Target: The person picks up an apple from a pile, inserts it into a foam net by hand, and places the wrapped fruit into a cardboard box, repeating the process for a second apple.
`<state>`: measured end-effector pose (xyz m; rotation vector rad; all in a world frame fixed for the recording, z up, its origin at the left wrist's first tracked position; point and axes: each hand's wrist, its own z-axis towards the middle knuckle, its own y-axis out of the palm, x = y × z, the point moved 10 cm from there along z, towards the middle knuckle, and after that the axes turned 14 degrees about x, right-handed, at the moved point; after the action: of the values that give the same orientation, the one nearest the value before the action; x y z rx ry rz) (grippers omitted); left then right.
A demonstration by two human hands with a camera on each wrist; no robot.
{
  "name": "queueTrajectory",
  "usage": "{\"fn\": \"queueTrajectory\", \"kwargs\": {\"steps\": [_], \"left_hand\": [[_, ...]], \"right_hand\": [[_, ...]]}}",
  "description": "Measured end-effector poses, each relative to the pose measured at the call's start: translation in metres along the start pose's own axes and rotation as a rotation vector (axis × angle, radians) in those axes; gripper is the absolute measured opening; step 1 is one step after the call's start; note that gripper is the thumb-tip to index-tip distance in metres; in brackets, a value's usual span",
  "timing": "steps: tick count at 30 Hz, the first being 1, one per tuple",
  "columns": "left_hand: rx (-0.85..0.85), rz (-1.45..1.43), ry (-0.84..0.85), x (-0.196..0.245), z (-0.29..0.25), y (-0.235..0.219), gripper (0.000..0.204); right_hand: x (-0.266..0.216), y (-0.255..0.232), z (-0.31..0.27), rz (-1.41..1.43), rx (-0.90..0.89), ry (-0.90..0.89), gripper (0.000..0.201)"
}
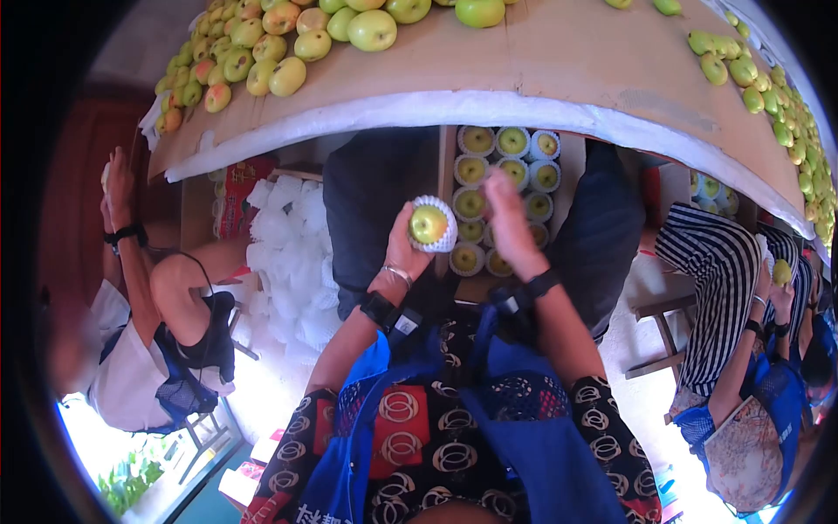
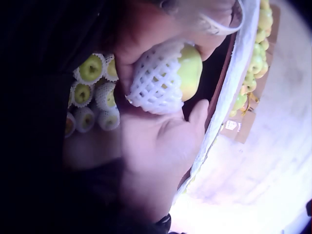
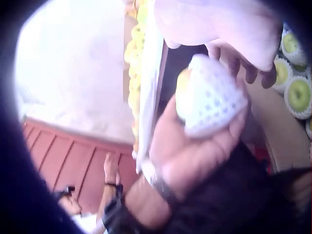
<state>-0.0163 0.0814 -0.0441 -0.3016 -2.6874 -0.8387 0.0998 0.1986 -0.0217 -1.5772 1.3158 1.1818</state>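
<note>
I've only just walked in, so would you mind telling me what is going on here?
A person's left hand holds a green-yellow apple partly sleeved in a white foam net. The right hand is open nearby, blurred in the head view. Below them, a box holds rows of netted apples, and a heap of white foam nets lies to the left. Loose apples sit on the table.

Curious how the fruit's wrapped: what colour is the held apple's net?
The net is white; the left wrist view shows it best.
</note>
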Motion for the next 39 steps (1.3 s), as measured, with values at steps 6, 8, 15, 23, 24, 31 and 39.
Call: {"fn": "queueTrajectory", "kwargs": {"steps": [6,8,15,23,24,31,39], "left_hand": [[0.027,-0.03,0.023,-0.001,0.005,0.0,0.038],[0.044,-0.022,0.034,0.0,0.006,-0.002,0.039],[0.013,0.068,0.067,-0.004,0.016,-0.01,0.041],[-0.032,0.12,-0.112,-0.016,0.0,0.003,0.05],[-0.032,0.12,-0.111,-0.015,0.001,0.001,0.05],[-0.028,-0.019,-0.125,-0.019,0.009,-0.002,0.046],[0.014,0.048,0.125,-0.01,0.024,-0.016,0.031]], "right_hand": [[-0.002,0.012,-0.014,-0.102,-0.358,0.192,0.04],[0.009,0.031,-0.033,-0.135,-0.386,0.249,0.041],[0.027,0.047,-0.049,0.041,-0.316,0.131,0.046],[0.029,0.043,-0.045,0.065,-0.27,0.145,0.047],[0.025,0.043,-0.046,0.025,-0.282,0.159,0.05],[-0.028,0.017,-0.038,-0.566,-0.223,-0.058,0.076],[-0.051,0.057,-0.068,-0.801,-0.315,-0.5,0.079]]}}
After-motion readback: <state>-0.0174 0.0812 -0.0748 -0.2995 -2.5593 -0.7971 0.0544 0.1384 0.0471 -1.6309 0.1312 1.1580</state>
